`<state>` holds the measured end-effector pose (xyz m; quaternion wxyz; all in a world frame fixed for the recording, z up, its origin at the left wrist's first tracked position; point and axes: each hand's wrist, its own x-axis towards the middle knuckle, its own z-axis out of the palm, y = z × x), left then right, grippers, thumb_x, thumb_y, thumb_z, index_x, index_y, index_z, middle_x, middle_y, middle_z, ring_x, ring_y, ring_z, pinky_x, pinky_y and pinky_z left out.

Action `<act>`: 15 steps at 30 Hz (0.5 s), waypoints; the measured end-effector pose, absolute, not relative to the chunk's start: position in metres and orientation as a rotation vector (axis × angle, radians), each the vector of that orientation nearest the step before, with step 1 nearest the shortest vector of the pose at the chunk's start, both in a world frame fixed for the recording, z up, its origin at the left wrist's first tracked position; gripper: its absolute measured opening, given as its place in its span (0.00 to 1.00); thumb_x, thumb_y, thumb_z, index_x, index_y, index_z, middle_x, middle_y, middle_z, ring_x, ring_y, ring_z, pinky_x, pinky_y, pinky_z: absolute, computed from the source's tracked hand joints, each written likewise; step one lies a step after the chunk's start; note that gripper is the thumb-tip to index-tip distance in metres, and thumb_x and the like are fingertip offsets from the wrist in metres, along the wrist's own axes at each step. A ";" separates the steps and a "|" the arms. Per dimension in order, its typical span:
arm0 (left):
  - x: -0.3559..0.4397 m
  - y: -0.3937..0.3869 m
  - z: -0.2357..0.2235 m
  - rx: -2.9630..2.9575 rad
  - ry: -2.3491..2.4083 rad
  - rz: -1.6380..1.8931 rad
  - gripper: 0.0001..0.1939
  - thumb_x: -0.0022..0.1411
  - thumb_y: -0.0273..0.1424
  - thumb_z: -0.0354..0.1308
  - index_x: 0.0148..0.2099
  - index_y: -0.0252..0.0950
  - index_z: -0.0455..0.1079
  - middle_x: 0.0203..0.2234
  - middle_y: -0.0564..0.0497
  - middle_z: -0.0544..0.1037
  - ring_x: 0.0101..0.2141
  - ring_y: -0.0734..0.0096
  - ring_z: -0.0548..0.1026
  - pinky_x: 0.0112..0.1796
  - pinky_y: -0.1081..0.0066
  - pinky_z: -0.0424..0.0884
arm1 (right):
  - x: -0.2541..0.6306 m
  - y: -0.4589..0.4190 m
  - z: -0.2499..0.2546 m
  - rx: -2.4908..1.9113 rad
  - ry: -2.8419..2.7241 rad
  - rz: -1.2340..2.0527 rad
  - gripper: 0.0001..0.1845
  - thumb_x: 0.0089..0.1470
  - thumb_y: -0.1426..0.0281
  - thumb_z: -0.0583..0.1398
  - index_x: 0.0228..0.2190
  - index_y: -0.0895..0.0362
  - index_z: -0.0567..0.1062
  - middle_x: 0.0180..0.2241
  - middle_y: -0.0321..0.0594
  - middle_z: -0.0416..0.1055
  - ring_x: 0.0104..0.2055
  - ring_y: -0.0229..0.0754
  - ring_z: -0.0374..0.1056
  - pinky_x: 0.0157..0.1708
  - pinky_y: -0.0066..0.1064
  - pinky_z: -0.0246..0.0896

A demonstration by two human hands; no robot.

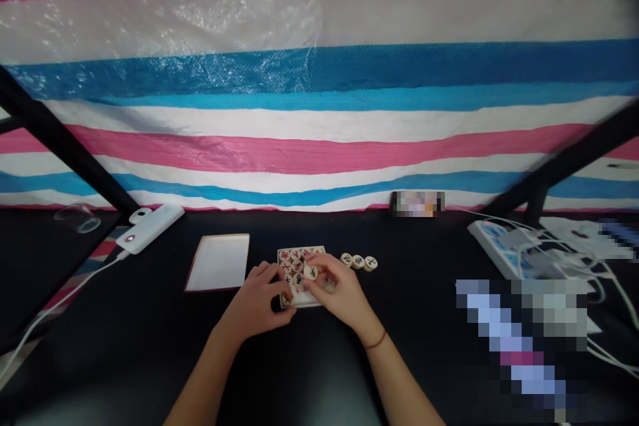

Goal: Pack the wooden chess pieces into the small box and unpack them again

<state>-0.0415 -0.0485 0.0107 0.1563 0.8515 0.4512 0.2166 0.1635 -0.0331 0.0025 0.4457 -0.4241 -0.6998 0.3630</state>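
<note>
While the right hand (344, 286) pinched a round piece (310, 273) over the box (308, 305), the left (259, 296) curled about a corner piece (287, 301), its hold unclear. Pieces filled the far and left parts; white floor showed nearer. Short stacks (358, 261) remained outside, right; a white-lined lid (219, 263) lay left. Only the hands obstructed the view.
</note>
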 end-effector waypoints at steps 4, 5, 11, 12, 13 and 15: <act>-0.046 -0.046 0.011 2.350 1.307 0.666 0.19 0.46 0.44 0.69 0.32 0.39 0.66 0.38 0.51 0.70 0.39 0.62 0.67 0.45 0.59 0.66 | 0.157 -0.043 0.006 -0.975 -2.003 0.717 0.08 0.53 0.71 0.61 0.38 0.53 0.73 0.40 0.41 0.72 0.42 0.43 0.68 0.43 0.35 0.66; -0.048 -0.046 0.011 2.318 1.305 0.682 0.23 0.43 0.47 0.69 0.33 0.39 0.65 0.38 0.50 0.70 0.39 0.61 0.67 0.44 0.59 0.67 | 0.155 -0.045 0.006 -0.974 -2.066 0.681 0.09 0.53 0.70 0.62 0.38 0.53 0.72 0.39 0.41 0.73 0.43 0.44 0.68 0.45 0.36 0.65; -0.056 -0.043 0.010 2.180 1.264 0.800 0.25 0.46 0.47 0.68 0.38 0.40 0.62 0.43 0.48 0.69 0.44 0.60 0.67 0.45 0.63 0.67 | 0.146 -0.047 0.001 -0.978 -2.321 0.457 0.08 0.53 0.64 0.64 0.32 0.54 0.73 0.35 0.39 0.74 0.40 0.45 0.64 0.42 0.38 0.61; -0.057 -0.043 0.010 2.173 1.267 0.818 0.23 0.49 0.45 0.67 0.39 0.40 0.62 0.43 0.48 0.68 0.44 0.60 0.67 0.45 0.62 0.67 | 0.146 -0.048 0.001 -0.974 -2.339 0.433 0.08 0.53 0.63 0.64 0.32 0.54 0.73 0.35 0.39 0.74 0.40 0.45 0.64 0.41 0.37 0.60; -0.058 -0.042 0.009 2.165 1.275 0.837 0.20 0.52 0.44 0.65 0.38 0.40 0.62 0.42 0.47 0.68 0.44 0.60 0.67 0.45 0.62 0.67 | 0.146 -0.048 0.001 -0.974 -2.350 0.415 0.09 0.54 0.62 0.64 0.32 0.54 0.74 0.35 0.39 0.73 0.39 0.44 0.63 0.41 0.37 0.60; -0.060 -0.041 0.009 2.146 1.296 0.867 0.14 0.58 0.41 0.60 0.36 0.39 0.60 0.40 0.48 0.69 0.42 0.61 0.67 0.45 0.62 0.67 | 0.147 -0.049 0.002 -0.994 -2.358 0.392 0.10 0.53 0.61 0.64 0.31 0.55 0.74 0.33 0.39 0.72 0.39 0.44 0.63 0.40 0.36 0.59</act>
